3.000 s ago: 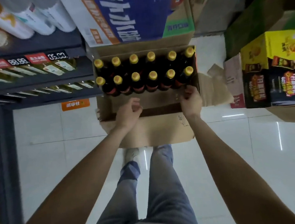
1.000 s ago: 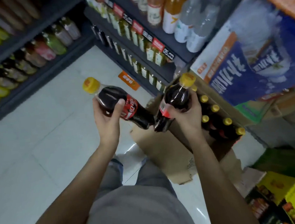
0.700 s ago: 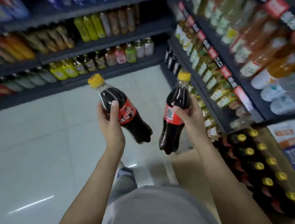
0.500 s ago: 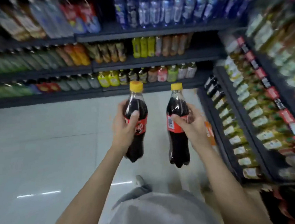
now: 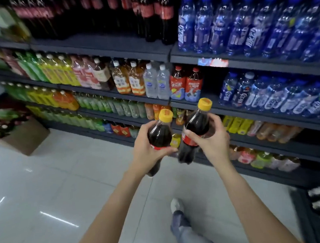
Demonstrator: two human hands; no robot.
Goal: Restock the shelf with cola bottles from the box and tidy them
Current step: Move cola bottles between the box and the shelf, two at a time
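I hold two cola bottles with yellow caps and red labels in front of a drinks shelf. My left hand [image 5: 148,151] grips the left cola bottle [image 5: 159,134] around its middle. My right hand [image 5: 213,140] grips the right cola bottle [image 5: 196,126], which leans a little to the right. The two bottles are close together, almost touching. On the top shelf [image 5: 99,45] stands a row of larger cola bottles [image 5: 154,12] with red labels. The box is out of view.
Blue water bottles [image 5: 243,22] fill the upper right shelves. Green, yellow and orange drinks [image 5: 60,75] crowd the middle shelves. A cardboard carton [image 5: 20,136] stands on the white tiled floor at the left. Another dark rack [image 5: 319,212] sits at the lower right.
I lifted two cola bottles out of the box, turned away from it and now face the opposite shelf. Both bottles came up closer together and nearer the shelves.
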